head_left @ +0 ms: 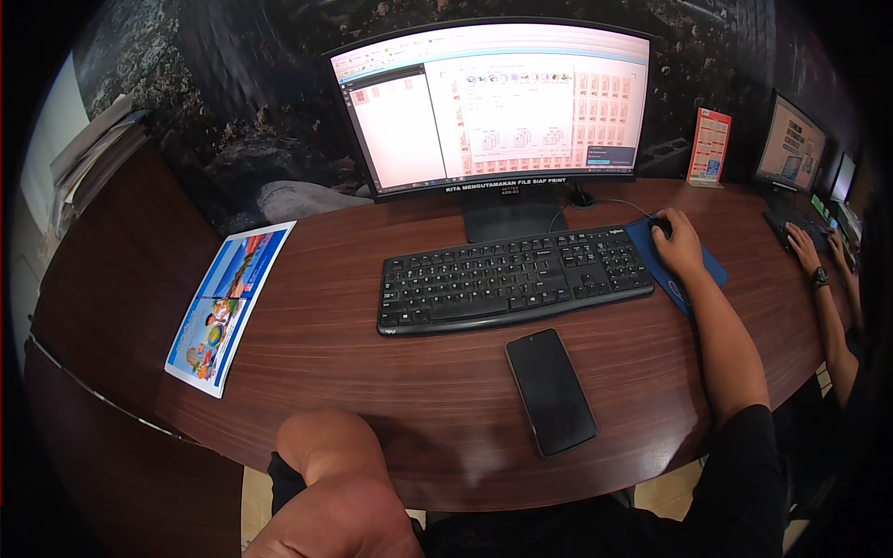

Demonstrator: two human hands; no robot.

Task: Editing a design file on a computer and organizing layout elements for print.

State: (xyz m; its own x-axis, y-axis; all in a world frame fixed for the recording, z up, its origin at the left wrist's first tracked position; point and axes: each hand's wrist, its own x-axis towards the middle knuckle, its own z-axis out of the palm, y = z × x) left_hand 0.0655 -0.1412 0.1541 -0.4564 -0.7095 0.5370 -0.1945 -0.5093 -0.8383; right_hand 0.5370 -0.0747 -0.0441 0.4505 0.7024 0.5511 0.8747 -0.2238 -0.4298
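My right hand [681,245] rests over a black computer mouse [661,224], fingers curved around it, on a blue mouse pad [710,270]. To its left lies a black keyboard [512,282], untouched. A dark smartphone [551,391] lies face up below the keyboard, its screen dark. My left arm [330,446] is bent at the lower left, elbow by the table's front edge; the hand itself is out of the picture. A curved monitor [512,184] stands behind the keyboard, its screen lit with a window over a grid of small orange-red cards.
A printed sheet [231,305] with blue borders lies at left, beside a wooden partition [139,242] topped by stacked papers [98,158]. A red desk calendar [709,149] stands right of the monitor. Farther right, another person's hands [802,247] are at a keyboard before a second monitor [791,144].
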